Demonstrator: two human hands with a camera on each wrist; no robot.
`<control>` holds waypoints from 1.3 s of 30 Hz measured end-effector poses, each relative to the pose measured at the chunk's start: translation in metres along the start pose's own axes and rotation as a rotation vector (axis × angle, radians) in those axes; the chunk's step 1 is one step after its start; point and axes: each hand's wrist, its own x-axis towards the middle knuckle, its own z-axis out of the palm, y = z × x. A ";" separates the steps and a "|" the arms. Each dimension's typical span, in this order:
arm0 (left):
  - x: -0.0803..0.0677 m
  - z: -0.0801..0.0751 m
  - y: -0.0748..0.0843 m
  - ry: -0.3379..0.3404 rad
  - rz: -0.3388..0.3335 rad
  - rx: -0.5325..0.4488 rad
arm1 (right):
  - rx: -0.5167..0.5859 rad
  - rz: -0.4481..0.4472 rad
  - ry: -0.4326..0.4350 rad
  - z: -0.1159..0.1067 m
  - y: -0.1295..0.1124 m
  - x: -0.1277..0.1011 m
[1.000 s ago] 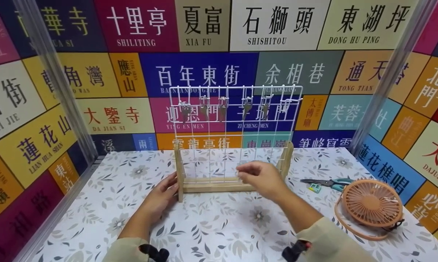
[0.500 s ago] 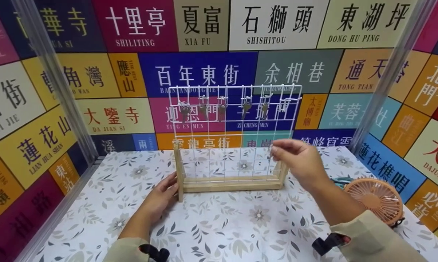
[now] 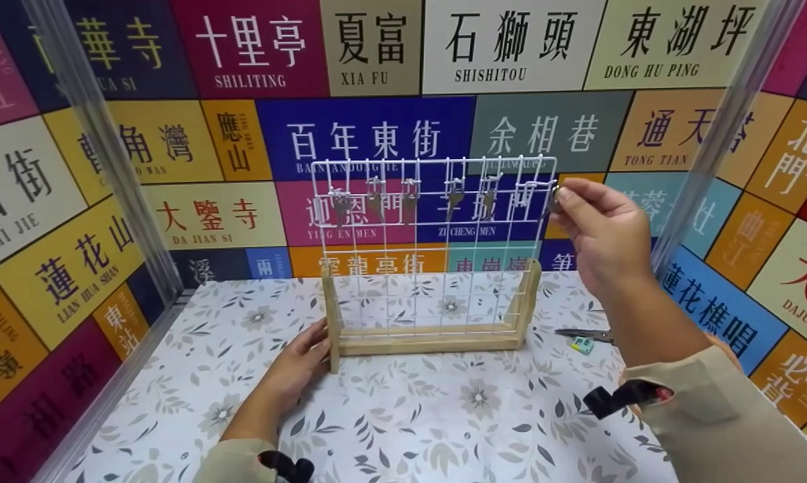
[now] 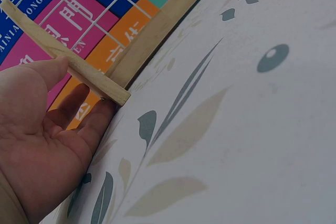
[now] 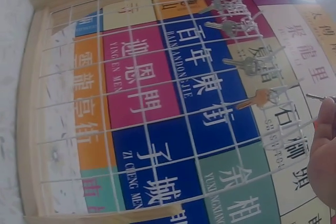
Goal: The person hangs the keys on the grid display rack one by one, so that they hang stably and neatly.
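A white wire grid rack stands on the table in a wooden base [image 3: 430, 346]. Several keys [image 3: 455, 194] hang in a row from hooks along its upper part; one of them, a brassy key [image 5: 254, 99], shows in the right wrist view. My right hand [image 3: 611, 235] pinches a small key [image 3: 555, 198] between thumb and fingertips, beside the grid's upper right corner and close to the rightmost hook [image 3: 525, 193]. At the lower left, my left hand [image 3: 297, 362] holds the rack's wooden leg [image 4: 94, 77], thumb on one side and fingers on the other.
Dark-bladed pliers [image 3: 587, 334] and a small green-and-white item [image 3: 582, 345] lie right of the rack. An orange fan is mostly hidden behind my right forearm. A floral cloth [image 3: 390, 429] covers the table, and sign-printed walls [image 3: 366, 127] enclose it.
My right hand has risen from the grid's lower middle, out to the right and up to its top right corner, with the key. The left hand stays at the leg.
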 end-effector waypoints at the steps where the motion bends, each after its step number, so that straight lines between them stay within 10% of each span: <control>1: 0.000 0.000 -0.001 -0.006 0.012 -0.004 | -0.006 -0.008 0.005 0.001 -0.002 0.001; 39: 0.002 0.000 -0.003 -0.027 0.027 -0.023 | -0.049 0.181 0.026 -0.031 0.083 -0.017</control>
